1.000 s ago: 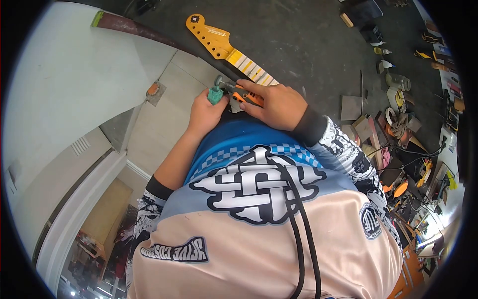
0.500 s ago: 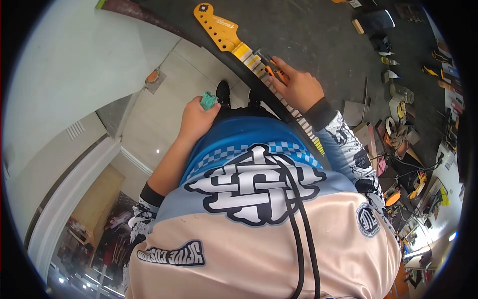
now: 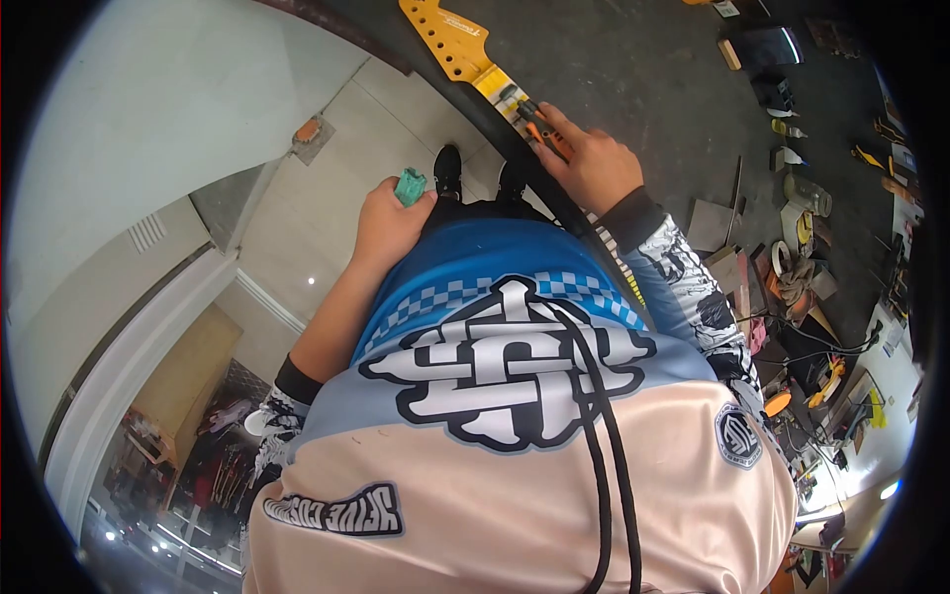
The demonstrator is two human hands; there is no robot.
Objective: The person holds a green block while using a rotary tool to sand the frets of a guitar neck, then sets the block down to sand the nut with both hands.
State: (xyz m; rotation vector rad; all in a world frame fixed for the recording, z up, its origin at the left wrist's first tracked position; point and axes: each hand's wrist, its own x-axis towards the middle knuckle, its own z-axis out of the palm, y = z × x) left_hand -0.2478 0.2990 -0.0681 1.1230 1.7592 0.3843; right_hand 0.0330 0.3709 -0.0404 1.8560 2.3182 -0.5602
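Note:
A guitar neck lies along the dark bench edge, with its yellow-orange headstock (image 3: pixel 457 42) at the top and masking strips across the fretboard. My right hand (image 3: pixel 599 170) is closed round a tool with orange and black handles (image 3: pixel 546 134). The tool's dark head rests on or just over the fretboard, near the headstock end; exact contact cannot be made out. Lower left, away from the neck, my left hand (image 3: pixel 388 226) grips a crumpled green piece (image 3: pixel 410 187) between thumb and fingers.
Dark bench (image 3: pixel 633 69) spans the upper right. Along its right side are a glass jar (image 3: pixel 807 193), small bottles, a tape roll (image 3: pixel 781 259), boxes, cables and several tools. My shoes (image 3: pixel 448 170) stand on the tiled floor below the bench edge.
The tool in my right hand has shifted a little along the neck towards the headstock. The view has moved slightly, so the headstock sits higher. My left hand keeps its hold.

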